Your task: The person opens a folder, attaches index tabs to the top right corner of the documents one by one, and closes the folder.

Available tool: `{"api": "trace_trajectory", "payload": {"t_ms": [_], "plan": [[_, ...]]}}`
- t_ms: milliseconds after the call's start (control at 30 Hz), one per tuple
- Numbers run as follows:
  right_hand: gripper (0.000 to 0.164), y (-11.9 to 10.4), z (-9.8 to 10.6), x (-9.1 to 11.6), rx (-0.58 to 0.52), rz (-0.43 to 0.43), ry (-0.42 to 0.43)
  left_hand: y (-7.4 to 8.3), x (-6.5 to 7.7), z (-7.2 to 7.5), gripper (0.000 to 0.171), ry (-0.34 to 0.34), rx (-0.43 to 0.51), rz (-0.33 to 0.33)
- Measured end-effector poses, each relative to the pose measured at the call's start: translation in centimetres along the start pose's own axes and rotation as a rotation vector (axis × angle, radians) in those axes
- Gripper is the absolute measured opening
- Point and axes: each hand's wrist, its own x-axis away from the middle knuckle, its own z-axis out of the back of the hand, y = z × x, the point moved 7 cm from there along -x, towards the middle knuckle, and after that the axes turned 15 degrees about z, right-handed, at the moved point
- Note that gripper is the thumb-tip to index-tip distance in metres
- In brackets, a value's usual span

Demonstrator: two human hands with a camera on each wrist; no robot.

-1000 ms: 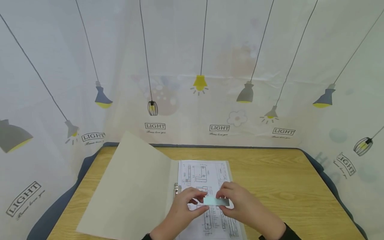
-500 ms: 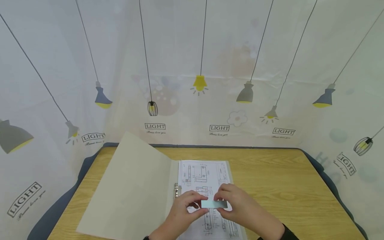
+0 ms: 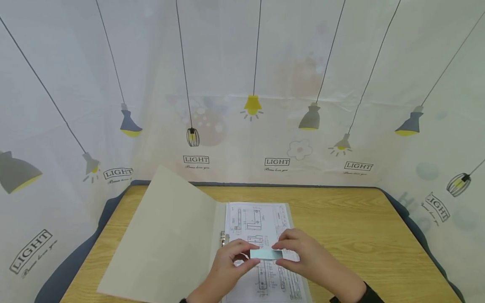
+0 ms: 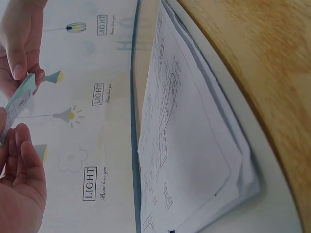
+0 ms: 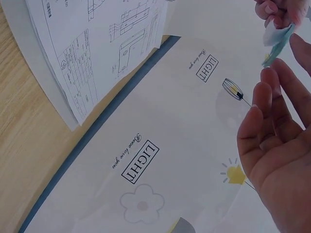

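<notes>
A small pad of pale teal sticky notes [image 3: 266, 254] is held level above the open folder, its white printed face showing in the left wrist view. My left hand [image 3: 232, 261] grips the left end between thumb and fingers. At the other end, the right hand [image 3: 301, 251] pinches the pad across its long edges with thumb and fingertips. In the right wrist view, the right hand's lower fingers [image 5: 265, 107] are loosely curved beside the pad, while a white flap [image 5: 276, 35] shows against the teal strip.
Under the hands lies a beige folder [image 3: 163, 244], its cover spread to the left. Printed technical drawings [image 3: 270, 214] fill its right side beside a metal clip [image 3: 222, 239]. The wooden table [image 3: 363, 227] extends right, up to a curtain [image 3: 227, 63] printed with lamps.
Both hands have shifted slightly left with the pad. The pad tilted to show a greyer face half a second ago and now shows pale teal again. The folder has stayed put.
</notes>
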Motion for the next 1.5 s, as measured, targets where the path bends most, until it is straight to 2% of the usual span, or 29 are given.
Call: {"api": "trace_trajectory", "payload": {"t_ms": [133,267,400,500,633,733,867,967,1100,1300,1500], "plan": [[0.023,-0.2,0.1,0.1,0.021,0.035,0.021,1.0,0.4,0.2,0.02,-0.01,0.029,0.013],[0.022,-0.2,0.1,0.2,0.018,0.033,0.02,-0.1,0.1,-0.1,0.02,-0.011,0.039,0.032],[0.021,-0.3,0.0,0.2,0.015,0.025,-0.001,-1.5,-0.4,-0.4,0.021,-0.007,0.032,0.018],[0.02,-0.4,0.0,0.1,0.014,0.027,-0.01,-0.6,0.0,-0.2,0.021,-0.008,0.032,0.004],[0.016,-0.5,0.0,0.0,0.032,0.073,0.002,-0.6,0.0,-0.1,0.021,-0.007,0.035,0.005],[0.01,-0.9,0.1,-0.2,0.079,0.149,0.034,-2.0,-0.5,-0.1,0.023,-0.004,0.042,-0.006],[0.002,-1.4,0.2,-0.3,0.146,0.233,0.089,-2.2,-0.5,-0.2,0.024,-0.021,0.059,-0.012],[0.003,-1.6,0.4,-0.3,0.172,0.249,0.119,-2.3,-0.6,-0.3,0.025,-0.036,0.06,-0.003],[0.014,-1.7,0.6,-0.5,0.186,0.235,0.151,-2.4,-0.6,-0.4,0.025,-0.047,0.054,0.018],[0.002,-1.6,0.8,-0.5,0.2,0.196,0.182,-1.9,-0.5,-0.5,0.022,-0.044,0.035,0.032],[0.006,-1.4,1.1,-0.6,0.181,0.153,0.214,-0.6,-0.2,-0.5,0.02,-0.041,0.016,0.029]]}}
